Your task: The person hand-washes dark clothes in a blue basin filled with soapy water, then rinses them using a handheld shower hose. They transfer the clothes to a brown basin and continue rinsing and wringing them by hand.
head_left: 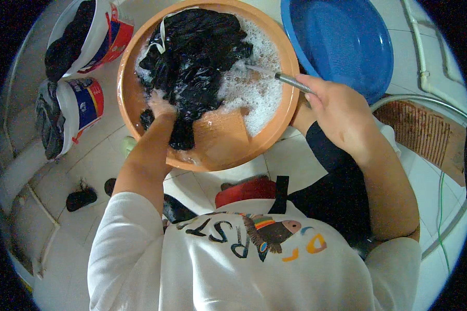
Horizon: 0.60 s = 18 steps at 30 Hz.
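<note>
Soapy water and foam fill a large orange basin (291, 61) in front of me. A soaked black garment (197, 57) with a thin white string (162, 36) lies in it, heaped toward the left and far side. My left hand (162, 105) is in the suds at the garment's near left edge, closed on its wet folds, with the fingertips partly hidden. A ribbed orange washboard surface (223, 129) shows at the near side. Over the right rim, my right hand (337, 111) grips a silver metal hose (294, 83), and water runs from its end into the foam.
A blue basin (342, 46) stands beyond my right hand. Two white buckets (101, 41) with dark cloths over their rims are at the left. A cardboard sheet (423, 129), a white pipe (419, 46) and a grey hose (456, 220) lie at the right. Dark footwear (81, 199) rests on the tiles.
</note>
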Available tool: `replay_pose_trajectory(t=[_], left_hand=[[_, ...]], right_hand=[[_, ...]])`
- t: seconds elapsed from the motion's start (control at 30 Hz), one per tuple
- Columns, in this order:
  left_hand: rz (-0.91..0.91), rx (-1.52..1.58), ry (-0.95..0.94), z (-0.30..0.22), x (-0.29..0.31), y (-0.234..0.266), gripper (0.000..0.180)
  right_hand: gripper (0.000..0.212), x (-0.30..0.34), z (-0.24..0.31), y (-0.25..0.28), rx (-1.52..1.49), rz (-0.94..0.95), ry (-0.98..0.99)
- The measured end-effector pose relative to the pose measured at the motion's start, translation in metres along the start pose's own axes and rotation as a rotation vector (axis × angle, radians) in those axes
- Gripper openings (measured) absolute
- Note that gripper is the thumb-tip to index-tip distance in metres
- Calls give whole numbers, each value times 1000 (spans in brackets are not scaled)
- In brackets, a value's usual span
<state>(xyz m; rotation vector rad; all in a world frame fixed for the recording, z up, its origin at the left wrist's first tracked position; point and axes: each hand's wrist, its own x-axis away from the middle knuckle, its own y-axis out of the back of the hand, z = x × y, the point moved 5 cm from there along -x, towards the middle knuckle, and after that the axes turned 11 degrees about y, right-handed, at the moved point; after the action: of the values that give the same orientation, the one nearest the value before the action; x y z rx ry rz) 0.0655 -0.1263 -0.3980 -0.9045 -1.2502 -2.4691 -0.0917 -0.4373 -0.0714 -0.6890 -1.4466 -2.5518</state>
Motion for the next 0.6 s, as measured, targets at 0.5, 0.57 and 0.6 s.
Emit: replay_pose_trajectory(t=[0.5,0.57,0.6], left_hand=[[210,1267,-61,48,-8,-40,53],[91,1300,-88,73,20,7,44],[30,1315,-101,86,39,27,39]], right_hand=[[29,7,14,1,127,-61,158],[31,8,14,5,75,41,40],[31,10,14,6,81,31,59]])
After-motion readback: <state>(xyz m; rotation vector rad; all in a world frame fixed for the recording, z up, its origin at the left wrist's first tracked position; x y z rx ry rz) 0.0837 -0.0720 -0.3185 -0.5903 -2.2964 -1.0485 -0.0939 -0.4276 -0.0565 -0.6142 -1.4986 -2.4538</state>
